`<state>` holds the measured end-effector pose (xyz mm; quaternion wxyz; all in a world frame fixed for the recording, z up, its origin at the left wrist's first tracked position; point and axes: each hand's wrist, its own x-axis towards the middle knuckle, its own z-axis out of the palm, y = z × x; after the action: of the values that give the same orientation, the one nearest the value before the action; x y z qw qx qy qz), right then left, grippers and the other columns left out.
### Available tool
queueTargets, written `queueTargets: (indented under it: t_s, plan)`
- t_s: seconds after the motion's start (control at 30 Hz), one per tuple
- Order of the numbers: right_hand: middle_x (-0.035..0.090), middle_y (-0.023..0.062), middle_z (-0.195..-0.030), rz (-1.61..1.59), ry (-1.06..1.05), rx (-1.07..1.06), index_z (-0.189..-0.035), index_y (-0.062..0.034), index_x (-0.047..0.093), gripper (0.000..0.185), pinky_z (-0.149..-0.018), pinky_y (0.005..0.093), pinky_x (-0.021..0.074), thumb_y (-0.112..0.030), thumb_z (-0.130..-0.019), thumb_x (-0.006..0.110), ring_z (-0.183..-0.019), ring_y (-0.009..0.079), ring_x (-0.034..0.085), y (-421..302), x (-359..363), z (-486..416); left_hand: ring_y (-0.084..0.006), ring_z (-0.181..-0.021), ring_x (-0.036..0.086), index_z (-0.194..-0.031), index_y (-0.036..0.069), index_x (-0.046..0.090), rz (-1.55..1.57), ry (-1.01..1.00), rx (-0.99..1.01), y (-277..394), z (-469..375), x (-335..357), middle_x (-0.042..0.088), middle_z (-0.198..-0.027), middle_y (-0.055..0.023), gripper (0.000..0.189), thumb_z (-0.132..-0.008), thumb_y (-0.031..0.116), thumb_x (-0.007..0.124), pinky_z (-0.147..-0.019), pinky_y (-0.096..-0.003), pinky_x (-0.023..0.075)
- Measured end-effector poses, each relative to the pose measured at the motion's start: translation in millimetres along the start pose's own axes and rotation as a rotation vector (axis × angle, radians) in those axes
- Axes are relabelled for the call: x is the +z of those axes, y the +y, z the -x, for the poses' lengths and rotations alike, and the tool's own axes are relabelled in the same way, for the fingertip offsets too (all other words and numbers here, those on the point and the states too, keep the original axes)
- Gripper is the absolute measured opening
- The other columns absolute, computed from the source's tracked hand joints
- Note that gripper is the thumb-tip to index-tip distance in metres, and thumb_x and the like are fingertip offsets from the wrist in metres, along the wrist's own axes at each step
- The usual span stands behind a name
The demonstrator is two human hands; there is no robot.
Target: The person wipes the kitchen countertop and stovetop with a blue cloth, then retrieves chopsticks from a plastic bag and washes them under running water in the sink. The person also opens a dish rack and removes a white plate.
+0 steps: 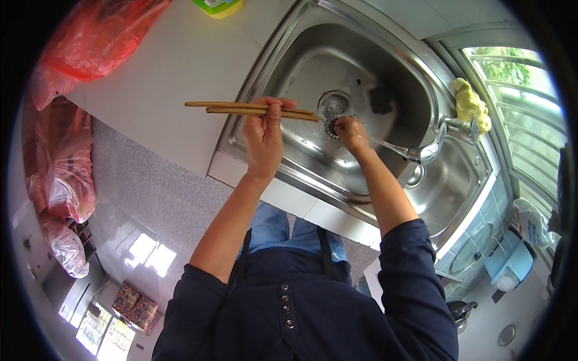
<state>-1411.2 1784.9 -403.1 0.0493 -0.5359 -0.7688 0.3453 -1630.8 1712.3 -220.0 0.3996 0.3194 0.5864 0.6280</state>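
My left hand (266, 137) is closed around several wooden chopsticks (226, 108), held roughly level over the near left side of the steel sink (311, 171). Lower in the basin, my right hand (352, 133) pinches a round drain strainer (333, 128) by its middle. The strainer is beside the drain hole (335, 103), at its near side. Water (388, 145) runs from the chrome faucet (426, 153) towards my right hand and wets it.
A yellow cloth (472, 106) lies behind the faucet by the window. A smaller basin (447, 180) adjoins on the right. Red plastic bags (99, 40) and a green and yellow container (219, 6) stand on the left counter. A dark patch (381, 99) is in the sink.
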Motion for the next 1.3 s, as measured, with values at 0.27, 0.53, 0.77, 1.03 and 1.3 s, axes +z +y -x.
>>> queueTargets:
  t_s: [0.27,0.53,0.77,1.03,1.3]
  plan:
    - [0.061,0.0107,-0.092,0.375,0.057,0.233,-0.083,-0.008,0.065,0.012,-0.075,0.0405,0.0485,-0.007,-0.072,0.06,-0.091,0.0315,0.058,-12,-25,11,-0.0199,-0.096,0.061,-0.095,0.003,0.049,-0.052,0.022,0.014,2,4,-7,0.063,-0.094,-0.0082,0.018,-0.097,0.02,0.043,-0.089,-0.0329,0.0489]
    - [0.059,0.0165,-0.091,0.124,0.152,0.025,-0.09,-0.0074,0.06,0.017,-0.075,0.0458,0.0465,-0.008,-0.074,0.057,-0.089,0.0373,0.057,-19,7,-13,-0.0195,-0.096,0.061,-0.096,0.003,0.049,-0.048,0.027,-0.019,5,7,-2,0.063,-0.094,-0.008,0.017,-0.097,0.019,0.042,-0.088,-0.0314,0.0487]
    - [0.062,0.018,-0.094,0.281,0.116,0.172,-0.091,-0.0107,0.063,0.019,-0.069,0.0467,0.0486,-0.017,-0.081,0.048,-0.084,0.0386,0.061,-7,41,-40,-0.0216,-0.097,0.062,-0.097,0.003,0.048,-0.052,0.03,-0.006,6,9,-8,0.063,-0.093,-0.0089,0.017,-0.097,0.02,0.043,-0.089,-0.0336,0.0488]
    - [0.064,0.0169,-0.086,0.328,0.173,0.134,-0.081,-0.0091,0.064,0.017,-0.065,0.0465,0.0504,-0.016,-0.081,0.049,-0.078,0.0378,0.063,6,50,-44,-0.0168,-0.091,0.061,-0.096,0.002,0.049,0.02,0.049,0.006,5,10,-10,0.063,-0.092,-0.009,0.015,-0.096,0.016,0.045,-0.085,-0.0282,0.0477]
    - [0.065,0.0167,-0.083,0.319,0.14,0.146,-0.083,-0.0081,0.064,0.015,-0.065,0.0459,0.0503,-0.02,-0.08,0.056,-0.077,0.0374,0.063,10,51,-45,-0.0154,-0.089,0.061,-0.096,0.001,0.049,0.042,0.046,-0.006,8,12,-11,0.063,-0.091,-0.0096,0.014,-0.096,0.015,0.046,-0.084,-0.0265,0.0475]
